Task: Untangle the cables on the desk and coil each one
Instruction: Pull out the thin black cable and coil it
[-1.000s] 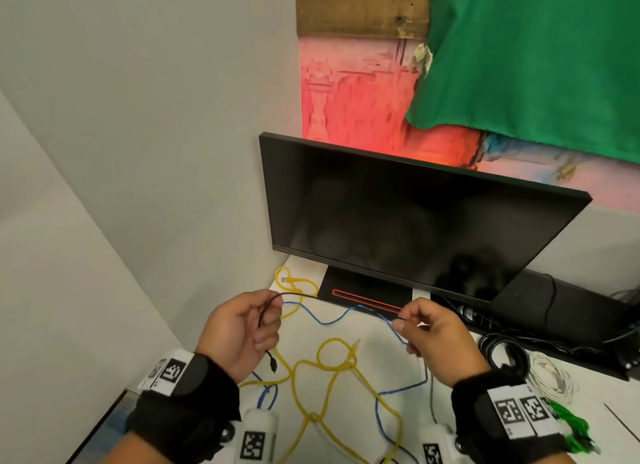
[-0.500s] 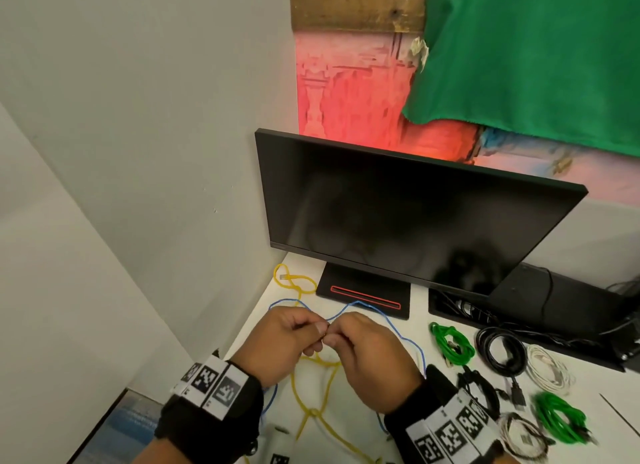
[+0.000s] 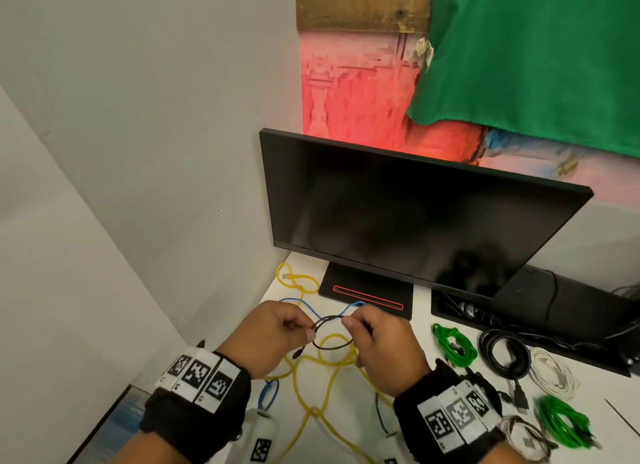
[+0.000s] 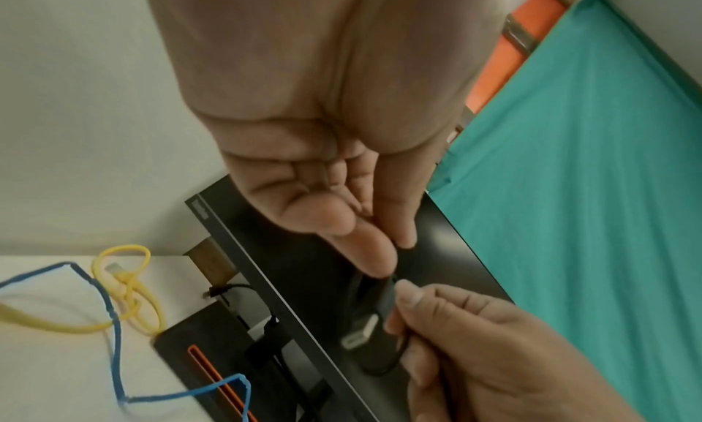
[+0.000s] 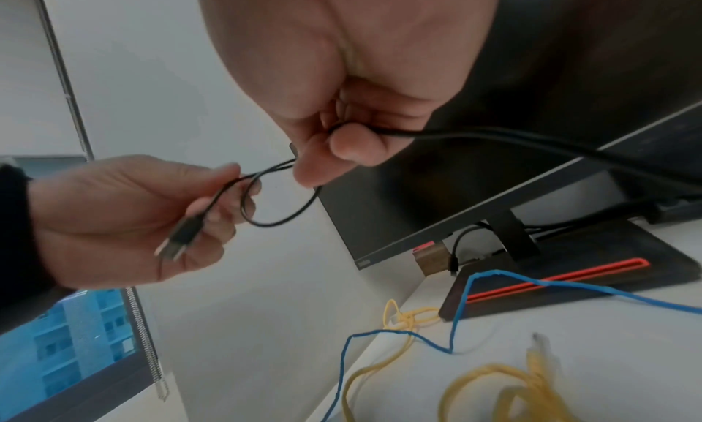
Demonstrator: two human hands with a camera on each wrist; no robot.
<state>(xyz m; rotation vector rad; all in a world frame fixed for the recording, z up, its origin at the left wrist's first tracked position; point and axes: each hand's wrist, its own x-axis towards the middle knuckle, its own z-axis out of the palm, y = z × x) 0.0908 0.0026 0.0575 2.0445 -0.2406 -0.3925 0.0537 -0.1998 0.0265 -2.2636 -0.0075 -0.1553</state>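
A thin black cable (image 3: 333,346) forms a small loop in the air between both hands above the desk. My left hand (image 3: 304,327) pinches the loop's left side, and the USB plug (image 5: 178,242) hangs below its fingers. On the loop's right side my right hand (image 3: 348,323) pinches the black cable (image 5: 379,131), which then trails off to the right. The left wrist view shows the left fingertips (image 4: 379,263) on the cable right beside the right hand (image 4: 455,353). A yellow cable (image 3: 311,377) and a blue cable (image 3: 313,311) lie tangled on the white desk under the hands.
A black monitor (image 3: 415,214) on its stand (image 3: 367,290) rises just behind the hands. Coiled cables lie to the right: green (image 3: 453,346), black (image 3: 505,353), white (image 3: 550,370), another green (image 3: 561,424). A grey wall closes the left side, and the desk's left edge runs near my left wrist.
The hands were apart with the black cable stretched between them, then came together. Now they sit slightly apart with a small loop of cable between them.
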